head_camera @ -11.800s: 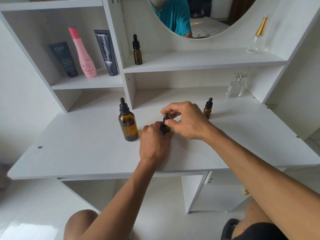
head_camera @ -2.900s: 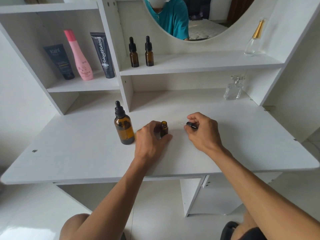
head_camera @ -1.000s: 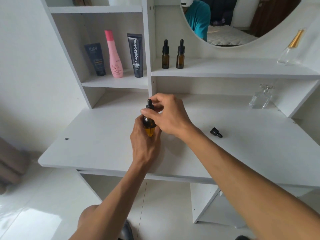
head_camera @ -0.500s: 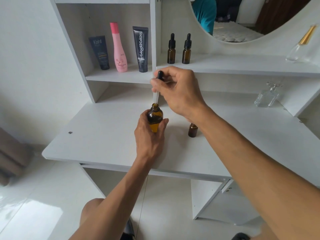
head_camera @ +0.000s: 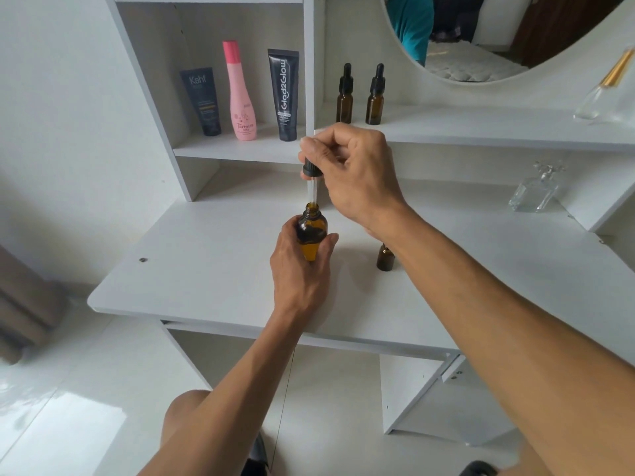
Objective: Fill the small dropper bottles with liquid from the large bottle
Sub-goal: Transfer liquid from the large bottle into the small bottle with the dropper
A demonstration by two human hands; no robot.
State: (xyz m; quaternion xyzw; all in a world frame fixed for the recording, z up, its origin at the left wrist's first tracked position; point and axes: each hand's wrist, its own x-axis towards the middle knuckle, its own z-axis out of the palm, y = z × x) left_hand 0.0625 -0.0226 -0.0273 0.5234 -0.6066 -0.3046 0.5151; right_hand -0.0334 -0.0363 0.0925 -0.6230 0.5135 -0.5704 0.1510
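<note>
Since half a second ago, right hand (head_camera: 357,173) is lowering dropper (head_camera: 312,182) toward big bottle (head_camera: 311,235), fingers pinching its bulb; left hand (head_camera: 300,266) is gripping bottle steady on tabletop (head_camera: 206,262); small bottle (head_camera: 385,258) waiting open.

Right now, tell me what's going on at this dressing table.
A person is drawing liquid from the large amber bottle. The left hand grips that bottle on the table, and the right hand pinches the black bulb of its dropper, with the glass tip at the bottle's mouth. One small bottle stands uncapped on the table beside the right forearm, waiting. Two capped small dropper bottles stand on the shelf behind.
</note>
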